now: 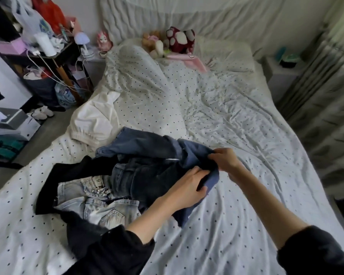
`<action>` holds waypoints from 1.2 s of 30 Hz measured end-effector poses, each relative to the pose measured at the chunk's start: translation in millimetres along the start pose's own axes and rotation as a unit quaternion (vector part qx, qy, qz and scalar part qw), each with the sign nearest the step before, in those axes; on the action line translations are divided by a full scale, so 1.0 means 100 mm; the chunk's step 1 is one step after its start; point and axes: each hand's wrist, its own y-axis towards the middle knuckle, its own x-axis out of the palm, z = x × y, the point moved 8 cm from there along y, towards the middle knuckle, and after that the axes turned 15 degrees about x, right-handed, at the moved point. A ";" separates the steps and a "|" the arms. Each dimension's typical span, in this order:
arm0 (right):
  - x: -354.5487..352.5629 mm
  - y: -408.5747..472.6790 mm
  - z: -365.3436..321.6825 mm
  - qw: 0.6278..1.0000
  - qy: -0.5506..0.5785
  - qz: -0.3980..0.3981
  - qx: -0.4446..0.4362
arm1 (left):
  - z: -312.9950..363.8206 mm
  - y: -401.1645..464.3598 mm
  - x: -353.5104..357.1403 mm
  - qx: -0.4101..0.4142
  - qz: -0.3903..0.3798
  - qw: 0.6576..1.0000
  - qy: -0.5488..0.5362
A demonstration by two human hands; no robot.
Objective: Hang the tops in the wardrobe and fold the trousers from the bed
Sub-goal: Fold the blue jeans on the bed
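Both hands, left hand (189, 185) and right hand (225, 158), pinch one end of the blue jeans (147, 151) above the bed (236, 126) near its left edge (beside light jeans (99, 205)); risk: lifting may drag neighbouring garments along

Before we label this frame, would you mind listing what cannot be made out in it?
- Head view: the wardrobe is not in view.
- The left hand's fingertips are buried in the blue jeans.
- The black garment is bunched, so top or trousers is unclear.
- The light jeans are partly under it.
- The shelf clutter is too small and blurred.
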 end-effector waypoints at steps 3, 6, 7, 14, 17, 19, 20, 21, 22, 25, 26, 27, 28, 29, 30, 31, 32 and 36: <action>-0.60 0.08 0.32 0.998 0.049 0.045 0.006 | 0.13 0.13 0.45 -0.026 -0.078 0.997 0.002; -1.15 0.19 0.67 0.992 0.053 0.116 0.014 | 0.19 0.19 0.81 -0.051 -0.130 0.990 -0.009; -1.26 0.24 0.77 0.989 0.053 0.136 0.020 | 0.15 0.17 0.87 -0.066 -0.138 0.988 -0.018; -1.00 0.41 1.35 0.990 -0.082 0.111 0.013 | -0.37 -0.09 0.96 -0.173 -0.112 0.978 0.014; -0.55 0.37 1.31 0.979 -0.162 0.097 -0.071 | -0.82 -0.30 0.82 -0.243 -0.129 0.958 0.075; -0.28 0.37 1.31 0.965 -0.227 0.075 -0.110 | -1.08 -0.36 0.71 -0.264 -0.137 0.947 0.122; -0.18 0.39 1.34 0.954 -0.264 0.077 -0.118 | -1.20 -0.35 0.68 -0.268 -0.142 0.942 0.143; -0.10 0.42 1.38 0.941 -0.302 0.086 -0.125 | -1.31 -0.32 0.65 -0.269 -0.152 0.937 0.160; -0.03 0.46 1.43 0.927 -0.338 0.098 -0.131 | -1.42 -0.28 0.65 -0.269 -0.166 0.933 0.172; 0.15 0.54 1.49 0.888 -0.418 0.111 -0.158 | -1.67 -0.18 0.66 -0.258 -0.216 0.923 0.186; 0.18 0.57 1.50 0.883 -0.427 0.111 -0.158 | -1.72 -0.16 0.66 -0.250 -0.223 0.924 0.184; 0.21 0.60 1.50 0.882 -0.431 0.113 -0.154 | -1.77 -0.14 0.66 -0.241 -0.225 0.927 0.180; 0.26 0.63 1.50 0.884 -0.430 0.114 -0.146 | -1.82 -0.13 0.64 -0.231 -0.220 0.931 0.177; 0.30 0.67 1.48 0.886 -0.427 0.116 -0.140 | -1.86 -0.11 0.61 -0.218 -0.210 0.937 0.176; 0.35 0.68 1.46 0.885 -0.428 0.119 -0.140 | -1.86 -0.09 0.57 -0.202 -0.200 0.942 0.178; 0.39 0.68 1.43 0.883 -0.431 0.120 -0.145 | -1.82 -0.08 0.55 -0.184 -0.193 0.947 0.181; 0.45 0.69 1.38 0.881 -0.434 0.116 -0.152 | -1.79 -0.07 0.54 -0.166 -0.192 0.950 0.182; 0.73 0.78 1.13 0.887 -0.428 0.078 -0.154 | -1.74 -0.14 0.46 -0.139 -0.208 0.950 0.186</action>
